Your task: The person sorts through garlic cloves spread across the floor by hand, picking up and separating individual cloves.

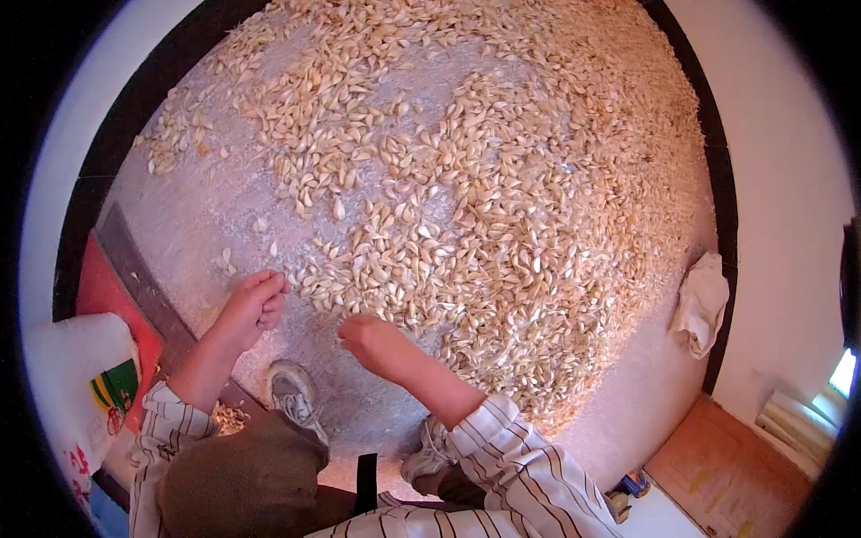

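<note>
Garlic cloves (502,242) cover the floor (179,224), long axes crossing, tips every way, right up by the dark skirting (728,197). Left hand (251,312) and right hand (372,345) have fingers curled in; can't tell what those 2 hold. Bare floor opens leftward.

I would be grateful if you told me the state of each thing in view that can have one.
Cloves: loose, spread out.
Left hand: fingers curled inward.
Right hand: bent downward, fingertips hidden.
Pale wrap: crumpled.
Left shoe: worn, laced.
Striped sleeves: drawn up, forearms bare.
White sack: opening not visible.
</note>
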Demonstrator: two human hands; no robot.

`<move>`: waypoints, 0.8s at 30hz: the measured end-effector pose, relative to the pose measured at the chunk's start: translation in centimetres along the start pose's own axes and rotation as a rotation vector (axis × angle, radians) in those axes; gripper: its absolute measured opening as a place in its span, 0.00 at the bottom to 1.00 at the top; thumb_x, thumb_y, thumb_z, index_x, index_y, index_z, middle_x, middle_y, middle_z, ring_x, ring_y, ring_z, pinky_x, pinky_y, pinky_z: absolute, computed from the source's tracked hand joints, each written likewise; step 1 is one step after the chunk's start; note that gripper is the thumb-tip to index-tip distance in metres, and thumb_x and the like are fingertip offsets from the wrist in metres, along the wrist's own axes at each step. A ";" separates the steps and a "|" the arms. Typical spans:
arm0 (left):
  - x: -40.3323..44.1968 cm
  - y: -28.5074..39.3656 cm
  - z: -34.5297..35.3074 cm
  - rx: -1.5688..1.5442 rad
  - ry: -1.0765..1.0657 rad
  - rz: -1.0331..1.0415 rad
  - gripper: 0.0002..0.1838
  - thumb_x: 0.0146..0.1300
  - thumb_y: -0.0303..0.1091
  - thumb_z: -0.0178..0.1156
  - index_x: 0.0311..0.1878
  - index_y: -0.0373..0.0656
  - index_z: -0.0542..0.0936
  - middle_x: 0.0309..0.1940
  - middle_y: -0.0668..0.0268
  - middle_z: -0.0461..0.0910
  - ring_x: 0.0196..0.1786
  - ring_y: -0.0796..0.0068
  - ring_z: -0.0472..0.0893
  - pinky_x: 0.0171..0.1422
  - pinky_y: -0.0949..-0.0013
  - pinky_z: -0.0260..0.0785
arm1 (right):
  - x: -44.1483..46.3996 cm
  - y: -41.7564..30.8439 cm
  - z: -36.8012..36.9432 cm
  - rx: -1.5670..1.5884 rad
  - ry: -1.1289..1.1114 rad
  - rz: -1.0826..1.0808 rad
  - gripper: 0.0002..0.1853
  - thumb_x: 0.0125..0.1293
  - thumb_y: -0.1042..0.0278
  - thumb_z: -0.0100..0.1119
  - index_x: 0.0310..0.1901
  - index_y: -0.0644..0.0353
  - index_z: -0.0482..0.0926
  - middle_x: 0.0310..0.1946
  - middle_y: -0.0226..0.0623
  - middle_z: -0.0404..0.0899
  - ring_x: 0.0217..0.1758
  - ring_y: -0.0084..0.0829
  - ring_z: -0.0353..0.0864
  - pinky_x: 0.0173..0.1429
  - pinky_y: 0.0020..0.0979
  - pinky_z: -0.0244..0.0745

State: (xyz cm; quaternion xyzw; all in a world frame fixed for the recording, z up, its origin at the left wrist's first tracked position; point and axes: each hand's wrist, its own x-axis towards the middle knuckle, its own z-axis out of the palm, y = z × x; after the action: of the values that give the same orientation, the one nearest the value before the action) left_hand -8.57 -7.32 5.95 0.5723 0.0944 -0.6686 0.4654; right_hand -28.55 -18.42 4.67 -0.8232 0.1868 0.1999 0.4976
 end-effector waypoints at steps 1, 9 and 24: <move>0.1 0.0 -0.2 -0.001 0.003 0.000 0.09 0.63 0.37 0.48 0.29 0.44 0.68 0.12 0.78 0.56 0.13 0.88 0.54 0.15 0.82 0.44 | -0.1 0.0 -0.1 -0.005 0.136 -0.149 0.08 0.52 0.72 0.51 0.36 0.61 0.73 0.36 0.46 0.73 0.41 0.46 0.73 0.41 0.41 0.68; 0.1 -0.1 0.0 0.047 0.048 -0.004 0.09 0.63 0.38 0.48 0.30 0.45 0.68 0.12 0.78 0.56 0.12 0.88 0.54 0.14 0.82 0.44 | -0.1 3.2 -4.4 -0.530 0.605 -0.123 0.13 0.48 0.70 0.54 0.39 0.57 0.73 0.46 0.40 0.68 0.47 0.41 0.66 0.49 0.39 0.65; 0.1 -0.6 -0.6 -0.001 0.002 0.004 0.09 0.62 0.36 0.48 0.28 0.43 0.68 0.13 0.77 0.57 0.12 0.89 0.54 0.14 0.82 0.43 | -6.9 9.4 -8.5 0.008 0.587 0.215 0.09 0.56 0.78 0.50 0.40 0.64 0.72 0.32 0.39 0.72 0.35 0.35 0.74 0.38 0.31 0.69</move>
State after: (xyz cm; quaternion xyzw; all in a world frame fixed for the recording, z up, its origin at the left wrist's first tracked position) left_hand -8.59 -6.68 5.43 0.5731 0.0940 -0.6670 0.4667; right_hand -37.92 -29.34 4.84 -0.8193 0.4093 0.0046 0.4016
